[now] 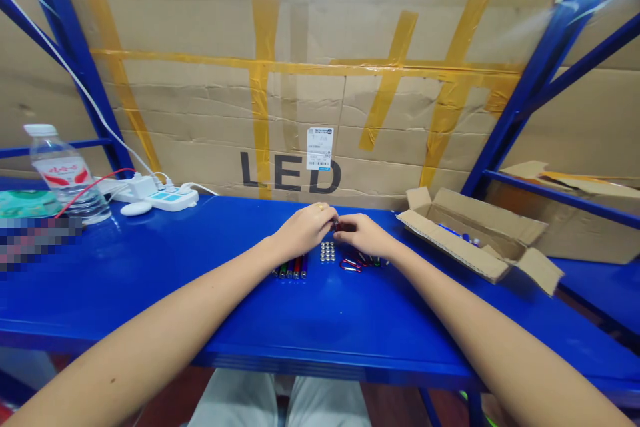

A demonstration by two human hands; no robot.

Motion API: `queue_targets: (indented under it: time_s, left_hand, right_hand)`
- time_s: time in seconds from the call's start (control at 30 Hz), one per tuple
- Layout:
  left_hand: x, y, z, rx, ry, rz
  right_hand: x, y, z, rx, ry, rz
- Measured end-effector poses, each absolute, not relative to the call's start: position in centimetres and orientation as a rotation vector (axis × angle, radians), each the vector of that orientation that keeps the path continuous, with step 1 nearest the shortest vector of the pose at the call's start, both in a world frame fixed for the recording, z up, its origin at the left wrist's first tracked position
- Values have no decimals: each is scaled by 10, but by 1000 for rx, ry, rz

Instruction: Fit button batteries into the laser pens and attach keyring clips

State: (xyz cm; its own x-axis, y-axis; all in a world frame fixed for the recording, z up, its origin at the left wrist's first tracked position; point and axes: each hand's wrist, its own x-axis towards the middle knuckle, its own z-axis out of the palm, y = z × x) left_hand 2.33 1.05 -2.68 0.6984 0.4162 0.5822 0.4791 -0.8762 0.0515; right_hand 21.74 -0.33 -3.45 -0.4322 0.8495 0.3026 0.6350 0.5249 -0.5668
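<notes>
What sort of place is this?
Likely a workshop or storeroom, judging by the glossy blue worktop, blue metal-looking shelving upright and large taped brown cardboard panel printed LED.

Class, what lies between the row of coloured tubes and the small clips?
A grid of small silver round pieces, shown in the head view.

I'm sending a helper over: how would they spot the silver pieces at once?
Find the big cardboard sheet printed LED behind the blue table. On the table, look between the row of coloured tubes at left and the loose clips at right. Unlike both, the silver pieces are round and packed in a tight grid.
</notes>
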Motion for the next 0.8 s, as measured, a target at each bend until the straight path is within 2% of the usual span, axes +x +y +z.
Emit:
queue_targets:
  time_s: [0.13,0.23,0.4,0.53,0.8]
  left_hand:
    - [21,8,-23,-2803,-717,-882]
    - [7,11,-12,-2753,-880,-821]
    - [-28,25,0,-2795,-1249,-396]
    - [-37,31,-2,-2970,-1387,-242]
    - [-26,29,-12,-3089,-1372,-311]
  right_hand:
    - [218,-2,-34,-1165,-2169,590]
    - [219,-2,-35,-1213,-2167,530]
    - [221,-2,-35,-1262,-2194,404]
    - [220,-3,-35,-1284,-2210,341]
    - [218,-6,-33,-1297,-2215,312]
